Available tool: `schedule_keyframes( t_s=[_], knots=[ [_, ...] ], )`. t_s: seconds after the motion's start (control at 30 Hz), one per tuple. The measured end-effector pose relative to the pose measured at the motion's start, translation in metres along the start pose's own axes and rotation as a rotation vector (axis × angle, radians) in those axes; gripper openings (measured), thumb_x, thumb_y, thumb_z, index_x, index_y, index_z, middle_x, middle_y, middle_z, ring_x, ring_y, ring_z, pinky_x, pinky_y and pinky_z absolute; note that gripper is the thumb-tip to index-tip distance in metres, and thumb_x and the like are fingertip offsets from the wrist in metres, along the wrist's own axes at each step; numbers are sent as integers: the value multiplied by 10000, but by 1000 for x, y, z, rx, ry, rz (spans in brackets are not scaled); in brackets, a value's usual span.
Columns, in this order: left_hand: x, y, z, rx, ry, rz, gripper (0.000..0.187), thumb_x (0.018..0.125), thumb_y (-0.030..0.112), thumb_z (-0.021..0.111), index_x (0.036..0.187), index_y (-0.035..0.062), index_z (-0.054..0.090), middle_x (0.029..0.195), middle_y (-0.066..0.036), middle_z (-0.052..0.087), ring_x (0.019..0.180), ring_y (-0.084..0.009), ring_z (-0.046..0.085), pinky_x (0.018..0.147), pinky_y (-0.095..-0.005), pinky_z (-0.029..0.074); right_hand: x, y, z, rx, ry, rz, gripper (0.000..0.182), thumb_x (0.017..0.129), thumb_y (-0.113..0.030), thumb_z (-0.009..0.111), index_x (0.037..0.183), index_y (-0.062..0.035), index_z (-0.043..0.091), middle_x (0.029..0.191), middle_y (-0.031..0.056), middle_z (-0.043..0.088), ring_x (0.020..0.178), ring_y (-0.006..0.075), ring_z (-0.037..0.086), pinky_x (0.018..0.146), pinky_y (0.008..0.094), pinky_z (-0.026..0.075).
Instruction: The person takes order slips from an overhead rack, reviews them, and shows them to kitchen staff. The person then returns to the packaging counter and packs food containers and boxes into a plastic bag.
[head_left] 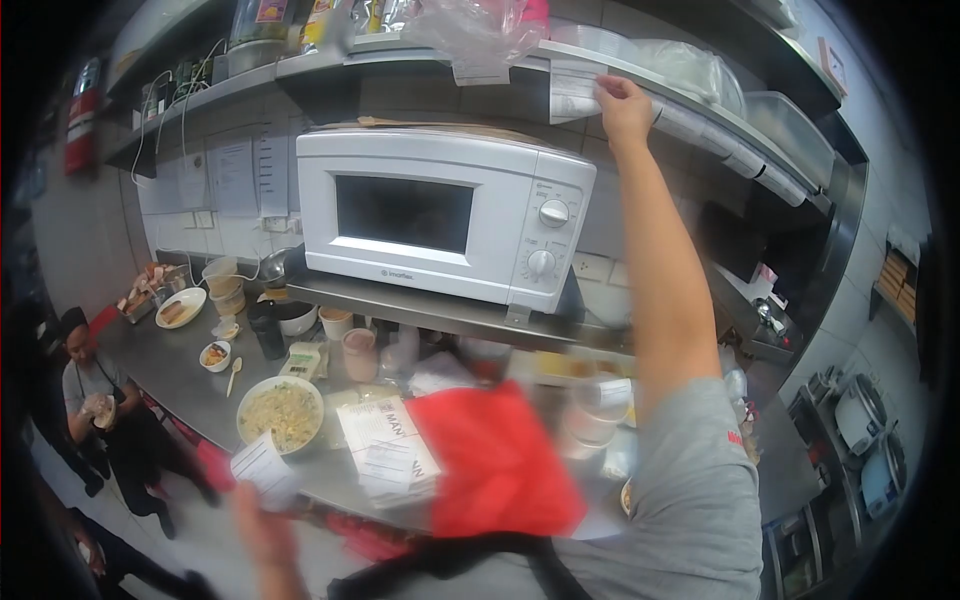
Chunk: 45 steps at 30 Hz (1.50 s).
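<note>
My right hand [626, 108] is raised to the front edge of the shelf, fingers pinched at the side of a printed paper slip [573, 92] that hangs there. Low at the left, my left hand [266, 535], blurred by motion, holds another printed paper slip [262, 468] in front of the counter. Just beyond that slip stands a white bowl of yellowish food with green bits [281, 414]. A red bag [500, 460] and a printed white paper bag [390, 440], with a receipt-like slip [388, 464] on it, lie between my arms.
A white microwave [430, 215] stands on a raised metal shelf ahead. More slips [720, 150] line the upper shelf's edge at right. Tubs [590, 420], a small bowl [214, 355] and a plate [181, 307] crowd the counter. Another person [110, 410] stands at far left.
</note>
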<state>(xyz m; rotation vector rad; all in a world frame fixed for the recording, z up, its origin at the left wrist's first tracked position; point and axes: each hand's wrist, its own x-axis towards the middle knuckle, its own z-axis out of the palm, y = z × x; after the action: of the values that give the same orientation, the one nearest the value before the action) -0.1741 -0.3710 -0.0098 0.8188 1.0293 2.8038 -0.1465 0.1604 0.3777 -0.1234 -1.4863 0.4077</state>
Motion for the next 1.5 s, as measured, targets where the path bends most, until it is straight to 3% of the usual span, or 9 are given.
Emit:
schedule_keyframes(
  t_s=[0.3, 0.53, 0.63, 0.7, 0.93, 1.07, 1.2, 1.3, 1.5],
  knots=[
    [-6, 7, -20, 48, 20, 32, 381, 952, 194, 408, 1234, -62, 416, 1219, -162, 518, 1125, -240, 519, 973, -372, 384, -1, -9, 5, -142, 178, 162, 115, 679, -151, 706, 779, -93, 698, 783, 76, 681, 770, 203, 645, 749, 316, 491],
    [-4, 7, -19, 227, 209, -22, 319, 923, 155, 454, 1165, -48, 498, 1114, -138, 574, 1008, -219, 566, 891, -359, 443, 4, -23, 8, -699, 332, -224, 267, 769, -338, 628, 841, -92, 702, 948, 152, 652, 965, 301, 580, 863, 405, 435],
    [10, 1, -20, 178, 301, -63, 251, 899, 116, 530, 1089, -46, 557, 1043, -98, 609, 942, -156, 587, 839, -289, 463, -24, -50, 9, -239, 217, -388, 344, 791, -386, 635, 932, -78, 691, 947, 158, 638, 930, 299, 567, 854, 395, 421],
    [17, -4, -29, 208, 396, -59, 230, 890, 118, 551, 1050, -44, 583, 987, -94, 626, 902, -156, 599, 826, -273, 465, -106, -129, 13, 225, 155, -322, 200, 838, -197, 653, 970, -49, 673, 867, 68, 634, 809, 122, 592, 733, 238, 466],
    [-24, 8, -18, 70, 544, -60, 253, 893, 143, 555, 1051, -54, 570, 987, -128, 641, 861, -185, 635, 790, -300, 504, -291, -212, -20, 824, -406, -751, 258, 690, 126, 645, 926, 22, 636, 841, 121, 635, 794, 259, 594, 691, 288, 465],
    [-60, 24, -4, 181, 645, -50, 223, 893, 166, 562, 1033, -6, 589, 960, -88, 645, 837, -143, 624, 753, -281, 495, -372, -225, -2, 1002, -884, -266, 226, 732, 73, 629, 949, 10, 636, 822, 101, 631, 772, 193, 583, 704, 279, 445],
    [-98, 45, 0, 221, 702, 11, 216, 908, 191, 536, 1040, 24, 574, 973, -60, 630, 877, -135, 600, 771, -284, 474, -462, -247, 29, 1367, -1444, 699, 210, 825, -37, 583, 1034, -34, 610, 960, 42, 624, 788, 104, 561, 708, 227, 430],
    [-124, 70, -8, 186, 685, 77, 229, 917, 189, 510, 1060, 14, 553, 1013, -68, 612, 912, -146, 583, 808, -292, 454, -503, -280, 33, 1631, -1642, 878, 232, 823, -39, 586, 1054, -25, 601, 1023, 39, 610, 819, 90, 555, 714, 224, 428],
    [-182, 136, -56, 250, 575, 148, 236, 919, 169, 487, 1073, -4, 535, 1033, -75, 593, 953, -148, 555, 873, -300, 414, -556, -391, 44, 1492, -2022, 749, 346, 790, 52, 567, 1134, 14, 581, 1117, 78, 599, 1022, 139, 556, 880, 253, 424]
  ],
)
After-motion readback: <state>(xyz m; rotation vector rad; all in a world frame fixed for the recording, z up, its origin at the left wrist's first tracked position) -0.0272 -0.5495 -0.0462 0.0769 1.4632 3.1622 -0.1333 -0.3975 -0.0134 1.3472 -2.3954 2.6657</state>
